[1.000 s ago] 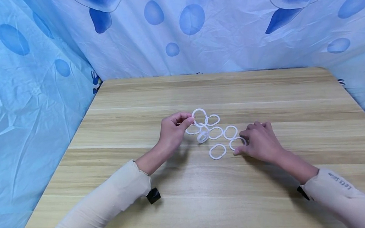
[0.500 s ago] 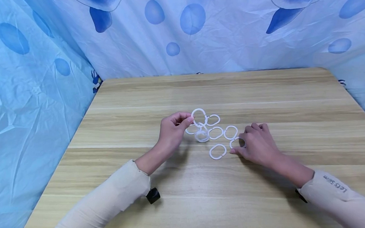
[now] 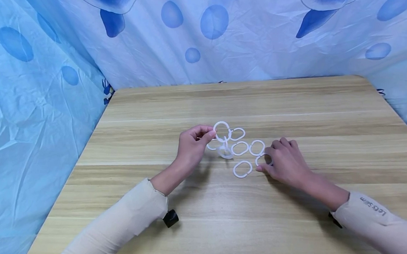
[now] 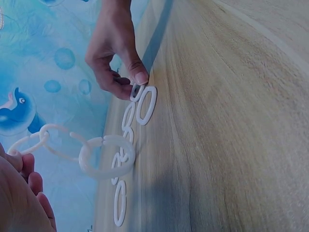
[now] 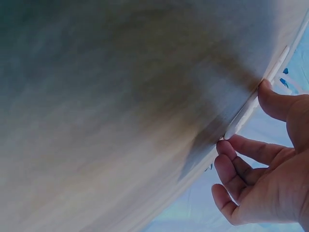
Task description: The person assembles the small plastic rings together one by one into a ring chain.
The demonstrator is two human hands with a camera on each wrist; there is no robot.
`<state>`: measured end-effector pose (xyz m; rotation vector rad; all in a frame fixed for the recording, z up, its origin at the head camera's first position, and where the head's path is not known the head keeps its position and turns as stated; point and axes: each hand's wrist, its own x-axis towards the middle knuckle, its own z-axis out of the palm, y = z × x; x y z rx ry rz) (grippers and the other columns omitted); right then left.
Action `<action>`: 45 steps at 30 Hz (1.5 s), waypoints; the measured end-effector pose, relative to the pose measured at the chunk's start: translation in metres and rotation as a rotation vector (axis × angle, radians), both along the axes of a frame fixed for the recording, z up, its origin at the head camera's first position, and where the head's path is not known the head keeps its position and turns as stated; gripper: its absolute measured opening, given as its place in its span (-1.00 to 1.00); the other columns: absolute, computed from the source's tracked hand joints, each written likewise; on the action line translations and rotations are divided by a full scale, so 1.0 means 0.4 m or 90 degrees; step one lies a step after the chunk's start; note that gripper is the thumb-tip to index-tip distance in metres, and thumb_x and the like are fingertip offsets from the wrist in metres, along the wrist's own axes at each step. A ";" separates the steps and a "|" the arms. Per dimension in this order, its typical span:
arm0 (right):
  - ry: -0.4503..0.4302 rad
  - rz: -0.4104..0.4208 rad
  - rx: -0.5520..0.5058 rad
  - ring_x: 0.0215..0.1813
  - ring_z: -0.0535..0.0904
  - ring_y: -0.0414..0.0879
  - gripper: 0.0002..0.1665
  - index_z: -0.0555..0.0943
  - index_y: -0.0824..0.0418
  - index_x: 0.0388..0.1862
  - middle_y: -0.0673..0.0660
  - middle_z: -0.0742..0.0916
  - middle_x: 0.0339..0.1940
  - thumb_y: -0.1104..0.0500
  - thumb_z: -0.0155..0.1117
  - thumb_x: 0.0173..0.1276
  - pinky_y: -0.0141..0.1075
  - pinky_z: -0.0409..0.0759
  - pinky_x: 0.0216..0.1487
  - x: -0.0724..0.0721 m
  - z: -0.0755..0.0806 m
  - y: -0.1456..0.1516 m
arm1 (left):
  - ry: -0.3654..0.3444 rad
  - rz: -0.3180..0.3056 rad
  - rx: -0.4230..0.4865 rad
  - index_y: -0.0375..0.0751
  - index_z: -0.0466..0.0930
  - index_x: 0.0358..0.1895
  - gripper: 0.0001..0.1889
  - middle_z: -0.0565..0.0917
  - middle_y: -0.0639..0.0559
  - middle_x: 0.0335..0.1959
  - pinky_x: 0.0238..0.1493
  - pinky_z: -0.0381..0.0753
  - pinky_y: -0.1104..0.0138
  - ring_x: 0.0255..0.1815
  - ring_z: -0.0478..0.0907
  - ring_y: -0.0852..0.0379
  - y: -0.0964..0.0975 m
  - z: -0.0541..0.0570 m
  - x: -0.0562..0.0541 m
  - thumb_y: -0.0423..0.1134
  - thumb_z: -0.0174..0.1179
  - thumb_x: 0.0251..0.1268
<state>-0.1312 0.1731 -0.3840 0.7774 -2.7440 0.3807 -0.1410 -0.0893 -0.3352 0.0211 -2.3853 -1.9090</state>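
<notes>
Between thumb and fingertips, my left hand (image 3: 192, 144) pinches a white open ring (image 3: 221, 122), the top of a short chain of linked rings. The chain's lowest ring (image 4: 91, 170) hangs over the table in the left wrist view. My right hand (image 3: 287, 162) grips another white ring (image 3: 256, 161) lying on the table, thumb at one side and fingertips at the other; the hand hides part of it. The right wrist view shows this ring (image 5: 237, 123) edge-on between thumb and index finger.
Several loose white rings lie between the hands, among them a near ring (image 3: 234, 171) and a far ring (image 3: 244, 134). They rest on a wood-grain table (image 3: 218, 222). A blue patterned curtain (image 3: 248, 39) stands behind the table and along its left side.
My right hand has shifted slightly left and its thumb has closed in on the ring. The hanging end of the left hand's chain has swung and turned. The left hand stays almost still.
</notes>
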 end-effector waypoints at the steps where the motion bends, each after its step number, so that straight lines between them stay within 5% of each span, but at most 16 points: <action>1: -0.001 -0.001 0.001 -0.31 0.41 0.09 -0.54 0.60 0.22 -0.48 0.14 0.58 -0.46 -0.11 0.56 -0.07 0.01 0.31 -0.18 0.001 0.000 0.000 | 0.000 0.000 0.000 -0.30 0.70 -0.21 -0.85 0.71 -0.13 -0.33 -0.34 0.45 0.44 -0.33 0.51 0.17 0.000 0.000 0.000 -0.29 0.29 0.25; 12: -0.018 0.008 0.029 -0.23 0.50 0.12 -0.47 0.65 0.28 -0.30 0.17 0.65 -0.38 -0.14 0.47 -0.03 0.04 0.33 -0.07 -0.018 0.016 -0.003 | 0.008 -0.006 -0.002 -0.32 0.70 -0.21 -0.86 0.70 -0.06 -0.35 -0.36 0.44 0.46 -0.34 0.51 0.18 0.001 -0.001 0.001 -0.31 0.28 0.26; 20: -0.016 0.012 -0.094 -0.04 0.51 0.19 -0.45 0.67 0.30 -0.11 0.25 0.68 -0.18 0.00 0.50 -0.04 0.11 0.30 -0.02 -0.043 0.069 0.010 | 0.005 -0.012 -0.006 -0.30 0.70 -0.23 -0.87 0.70 -0.08 -0.34 -0.35 0.44 0.44 -0.32 0.51 0.18 0.001 -0.004 0.003 -0.29 0.28 0.26; 26: -0.021 0.022 -0.180 -0.09 0.48 0.12 -0.49 0.67 0.27 -0.08 0.21 0.66 -0.21 0.06 0.51 -0.01 0.06 0.24 -0.01 -0.060 0.093 0.017 | 0.005 -0.014 -0.002 -0.29 0.71 -0.25 -0.88 0.70 -0.03 -0.36 -0.35 0.45 0.46 -0.32 0.52 0.19 0.003 -0.008 0.003 -0.30 0.28 0.26; 36: -0.017 0.039 -0.228 -0.12 0.47 0.04 -0.48 0.66 0.22 -0.03 0.13 0.63 -0.22 0.09 0.52 -0.01 -0.03 0.23 -0.10 -0.068 0.106 0.014 | 0.007 -0.010 -0.005 -0.27 0.71 -0.25 -0.90 0.70 0.01 -0.29 -0.36 0.43 0.45 -0.33 0.50 0.20 0.004 -0.009 0.002 -0.32 0.29 0.24; 45: -0.050 0.102 -0.283 -0.11 0.45 -0.03 -0.46 0.64 0.21 0.01 0.06 0.62 -0.21 0.16 0.53 -0.01 -0.01 0.19 0.03 -0.076 0.124 -0.004 | 0.011 -0.024 -0.004 -0.28 0.71 -0.27 -0.92 0.68 0.01 -0.35 -0.36 0.43 0.47 -0.34 0.50 0.20 0.007 -0.012 0.006 -0.34 0.29 0.24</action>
